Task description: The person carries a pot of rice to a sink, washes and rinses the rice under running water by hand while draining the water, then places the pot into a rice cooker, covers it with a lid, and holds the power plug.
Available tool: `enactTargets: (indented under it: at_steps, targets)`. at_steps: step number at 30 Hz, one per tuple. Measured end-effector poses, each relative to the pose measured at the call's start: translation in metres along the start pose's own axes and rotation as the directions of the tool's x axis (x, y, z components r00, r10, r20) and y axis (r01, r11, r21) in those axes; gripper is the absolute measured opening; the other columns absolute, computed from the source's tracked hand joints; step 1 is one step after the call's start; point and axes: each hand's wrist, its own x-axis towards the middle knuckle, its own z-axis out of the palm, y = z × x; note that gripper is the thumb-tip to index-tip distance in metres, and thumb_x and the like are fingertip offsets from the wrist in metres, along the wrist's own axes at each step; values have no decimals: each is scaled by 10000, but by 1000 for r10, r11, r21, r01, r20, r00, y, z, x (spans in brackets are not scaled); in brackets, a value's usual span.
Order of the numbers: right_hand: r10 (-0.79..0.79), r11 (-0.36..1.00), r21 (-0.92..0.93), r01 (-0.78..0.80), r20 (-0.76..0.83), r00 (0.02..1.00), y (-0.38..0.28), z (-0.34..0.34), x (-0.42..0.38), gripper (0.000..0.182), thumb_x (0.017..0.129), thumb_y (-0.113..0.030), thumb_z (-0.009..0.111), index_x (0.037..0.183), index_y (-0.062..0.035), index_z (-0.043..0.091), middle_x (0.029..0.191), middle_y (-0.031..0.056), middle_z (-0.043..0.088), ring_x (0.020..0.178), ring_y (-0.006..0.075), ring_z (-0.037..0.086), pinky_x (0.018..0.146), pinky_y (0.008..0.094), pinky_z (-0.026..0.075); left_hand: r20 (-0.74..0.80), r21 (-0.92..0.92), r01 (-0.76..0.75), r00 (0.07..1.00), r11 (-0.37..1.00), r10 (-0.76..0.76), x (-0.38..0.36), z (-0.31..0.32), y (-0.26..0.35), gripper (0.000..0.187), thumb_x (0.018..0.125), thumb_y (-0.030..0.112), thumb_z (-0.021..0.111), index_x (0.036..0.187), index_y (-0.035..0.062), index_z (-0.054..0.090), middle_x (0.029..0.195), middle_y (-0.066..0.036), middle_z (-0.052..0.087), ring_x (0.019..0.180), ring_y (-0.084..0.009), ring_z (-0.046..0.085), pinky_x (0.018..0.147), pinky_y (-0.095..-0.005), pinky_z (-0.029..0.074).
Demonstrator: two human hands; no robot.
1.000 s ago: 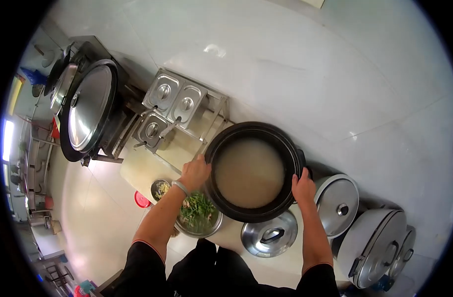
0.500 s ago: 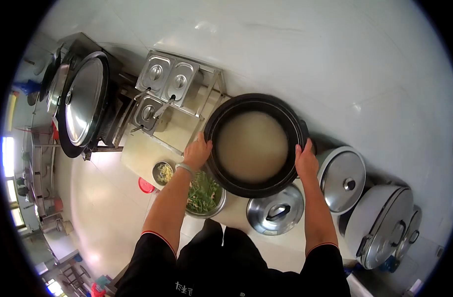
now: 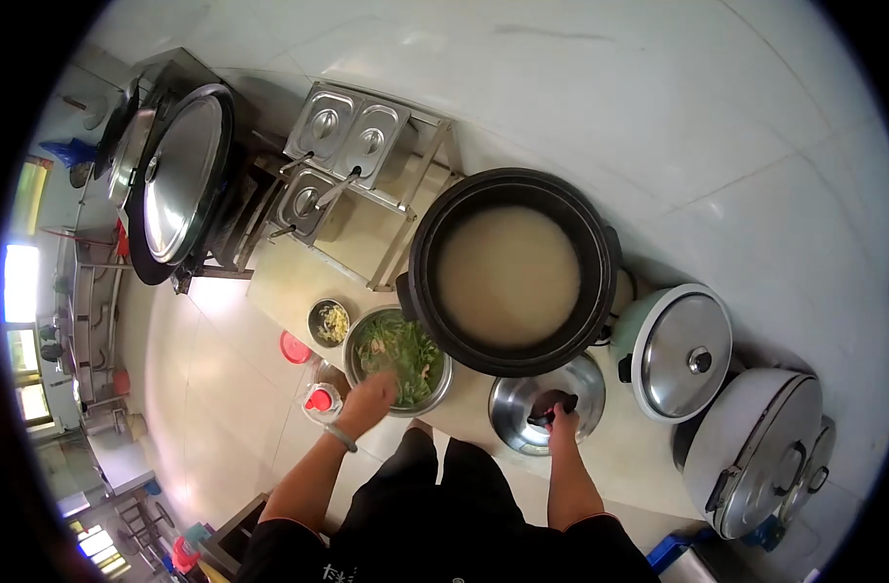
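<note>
My right hand (image 3: 562,424) is closed on the black handle of a round metal pot lid (image 3: 508,418), which lies on the counter in front of a large black pot. My left hand (image 3: 369,403) is over the near edge of a metal bowl (image 3: 448,377) of cut green vegetables (image 3: 406,355). Its fingers are curled and smeared by motion. The wide black pot (image 3: 425,209) holds cloudy, pale liquid (image 3: 508,277) and stands uncovered, with neither hand on it. Near my left wrist is a clear container with a red cap (image 3: 319,399).
A small bowl of chopped pale pieces (image 3: 334,324) sits left of the greens. Behind it, lidded steel pans (image 3: 325,123) stand in a metal rack (image 3: 402,206). Lidded cookers (image 3: 683,355) line the right side. A big domed wok lid (image 3: 184,180) is at the left.
Both hands have let go of the black pot. My right hand has come down onto the lid's handle, and my left hand has moved down over the bowl of greens.
</note>
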Motion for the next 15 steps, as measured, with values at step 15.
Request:
enactTargets:
  at_steps: [15]
  targets:
    - [-790, 372, -329, 868, 378, 483, -132, -50, -277, 306, 919, -131, 567, 1184, 21, 572, 983, 166, 659, 895, 299, 643, 806, 388, 499, 236, 134, -93, 970, 987, 60, -42, -1, -18, 283, 902, 237, 544, 1128, 69, 573, 942, -164, 664, 900, -371, 649, 763, -497, 506]
